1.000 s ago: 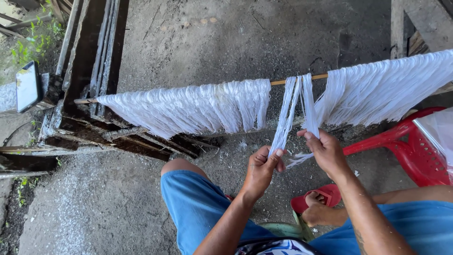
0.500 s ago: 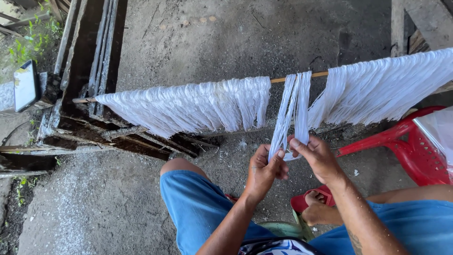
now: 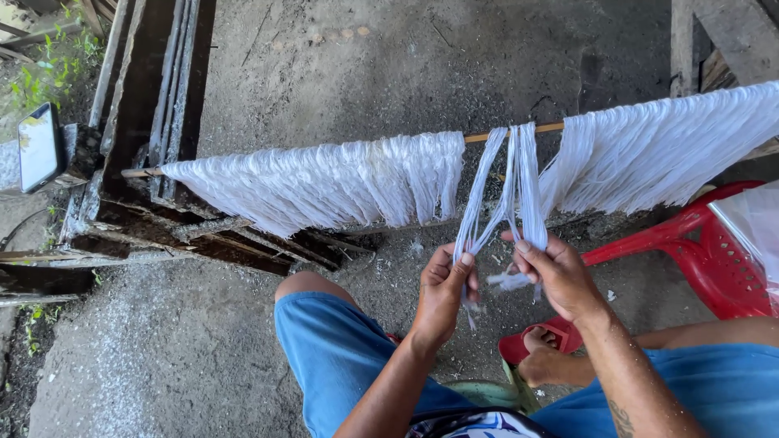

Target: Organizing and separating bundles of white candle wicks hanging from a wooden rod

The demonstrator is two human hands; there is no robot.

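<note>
The left hand (image 3: 442, 292) has its grip closed on the lower ends of a thin bundle of white strands (image 3: 511, 182), and the right hand (image 3: 560, 276) pinches the same bundle just beside it, at 3 o'clock. The bundle hangs from a thin wooden rod (image 3: 491, 135) at 12 o'clock. At 10 o'clock a wide white fringe (image 3: 324, 182) hangs on the rod, and at 2 o'clock another fringe (image 3: 665, 150). A red plastic chair (image 3: 714, 259) stands at 3 o'clock. A phone (image 3: 38, 146) leans far at 9 o'clock.
</note>
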